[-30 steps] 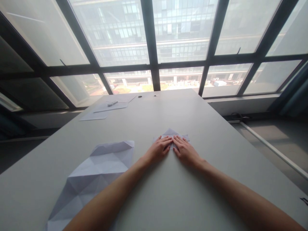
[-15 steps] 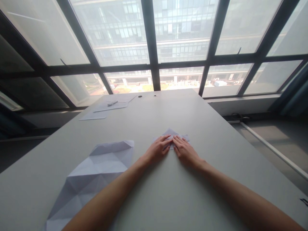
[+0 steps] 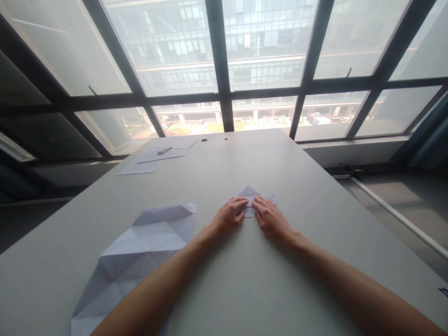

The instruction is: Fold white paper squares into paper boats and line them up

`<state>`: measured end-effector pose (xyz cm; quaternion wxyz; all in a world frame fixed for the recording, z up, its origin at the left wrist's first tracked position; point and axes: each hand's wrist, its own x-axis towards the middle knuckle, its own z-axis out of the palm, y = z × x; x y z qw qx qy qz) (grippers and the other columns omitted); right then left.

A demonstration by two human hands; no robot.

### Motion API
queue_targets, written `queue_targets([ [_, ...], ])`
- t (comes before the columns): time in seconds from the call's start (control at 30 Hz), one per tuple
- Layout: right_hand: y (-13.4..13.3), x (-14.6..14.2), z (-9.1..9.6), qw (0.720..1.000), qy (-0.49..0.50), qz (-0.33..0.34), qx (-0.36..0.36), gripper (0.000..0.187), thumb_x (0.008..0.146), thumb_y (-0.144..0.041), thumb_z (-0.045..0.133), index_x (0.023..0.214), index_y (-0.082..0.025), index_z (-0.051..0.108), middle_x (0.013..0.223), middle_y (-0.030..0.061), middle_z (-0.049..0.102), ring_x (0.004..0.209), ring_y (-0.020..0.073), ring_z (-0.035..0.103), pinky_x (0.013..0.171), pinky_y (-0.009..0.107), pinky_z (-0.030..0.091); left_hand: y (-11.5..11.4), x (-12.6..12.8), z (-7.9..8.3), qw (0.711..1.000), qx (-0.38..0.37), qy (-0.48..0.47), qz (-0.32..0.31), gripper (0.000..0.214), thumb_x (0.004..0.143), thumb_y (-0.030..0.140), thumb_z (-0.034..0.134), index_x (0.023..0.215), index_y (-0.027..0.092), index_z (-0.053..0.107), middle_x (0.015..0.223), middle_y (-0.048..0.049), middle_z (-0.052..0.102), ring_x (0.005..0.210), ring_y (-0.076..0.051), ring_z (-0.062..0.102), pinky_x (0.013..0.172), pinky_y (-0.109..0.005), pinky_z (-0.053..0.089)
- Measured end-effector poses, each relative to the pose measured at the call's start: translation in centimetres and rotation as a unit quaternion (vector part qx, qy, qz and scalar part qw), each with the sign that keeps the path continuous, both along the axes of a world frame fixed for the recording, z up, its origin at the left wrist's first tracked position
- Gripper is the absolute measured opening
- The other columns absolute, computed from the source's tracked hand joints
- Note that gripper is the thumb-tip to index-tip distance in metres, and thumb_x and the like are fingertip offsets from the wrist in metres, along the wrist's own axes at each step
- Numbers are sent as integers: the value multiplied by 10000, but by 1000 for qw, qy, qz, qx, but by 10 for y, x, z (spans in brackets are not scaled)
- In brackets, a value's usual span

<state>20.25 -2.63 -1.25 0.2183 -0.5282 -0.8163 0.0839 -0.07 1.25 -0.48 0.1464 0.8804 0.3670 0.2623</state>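
A large creased sheet [image 3: 140,252] is spread on the grey table [image 3: 245,280], nearer than the small folded paper [image 3: 249,192] and to its left. The left hand [image 3: 229,215] and right hand [image 3: 271,218] are laid flat on the folded paper's near part, fingers stretched out, held together and pressed down, not clasped round it. Far beyond the folded paper, to its left, flat sheets [image 3: 154,163] are seen with a pen [image 3: 164,150] on them.

On the middle of the desk [image 3: 245,280] lies a folded paper [image 3: 249,192], with the left hand [image 3: 229,215] on its left side and the right hand [image 3: 271,218] on its right. A larger sheet [image 3: 140,252] lies nearer, to the left. At the far left, a pen [image 3: 164,150] rests on loose sheets [image 3: 140,167], with windows [image 3: 266,46] behind.
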Motion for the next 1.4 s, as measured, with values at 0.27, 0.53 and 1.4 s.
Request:
queue_targets([
  [0.27,6,10,4,999,38,-7,29,355,938,-222,490,1257,-176,639,1407,108,557,1324,238,463,1130,399,344,0,-2,2,1000,-15,13,-8,508,883,271,610,1382,212,541,1395,-94,572,1299,-268,522,1134,-416,396],
  [0.53,7,14,9,998,46,7,32,278,938,-203,526,1174,-210,674,1251,75,651,1185,223,544,1043,352,408,1,-6,5,998,-28,57,17,559,891,337,606,1427,225,491,1430,-66,548,1312,-267,518,1127,-418,401],
  [1.4,3,12,12,997,15,-45,67,159,895,-154,616,1030,-213,675,1036,52,694,1012,210,583,907,304,390,4,-4,1,999,8,-37,8,434,910,224,578,1343,251,580,1305,-38,648,1208,-233,598,1061,-374,462],
])
